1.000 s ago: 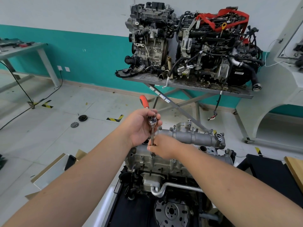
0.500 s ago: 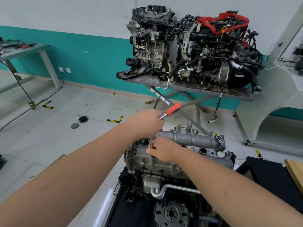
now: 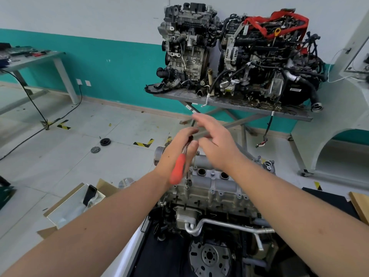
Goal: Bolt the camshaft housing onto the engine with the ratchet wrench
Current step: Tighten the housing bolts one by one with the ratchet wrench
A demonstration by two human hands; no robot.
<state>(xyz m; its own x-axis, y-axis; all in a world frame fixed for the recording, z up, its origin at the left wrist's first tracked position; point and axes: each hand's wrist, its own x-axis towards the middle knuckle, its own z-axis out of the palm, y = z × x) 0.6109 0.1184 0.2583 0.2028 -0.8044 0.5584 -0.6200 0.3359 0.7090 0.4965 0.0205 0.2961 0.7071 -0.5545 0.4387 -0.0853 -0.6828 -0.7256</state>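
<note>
The engine (image 3: 199,214) stands low in front of me, with the grey camshaft housing (image 3: 216,181) on top of it. My left hand (image 3: 177,146) is raised above the housing's left end and grips the ratchet wrench (image 3: 178,170) near its head. The orange handle hangs down toward me. My right hand (image 3: 216,140) hovers just right of it with fingers straight, blurred and holding nothing. A thin bolt (image 3: 186,180) stands upright at the housing's left front edge.
Two other engines (image 3: 235,56) sit on a metal table (image 3: 249,108) at the back. An open cardboard box (image 3: 65,208) with a phone lies on the floor at left. Black discs (image 3: 104,141) lie on the tiles. A workbench (image 3: 34,58) stands far left and a wooden board (image 3: 361,204) at right.
The ratchet has come up off the housing with my left hand, its handle swinging round toward me. My right hand has left the tool's shaft and risen, open.
</note>
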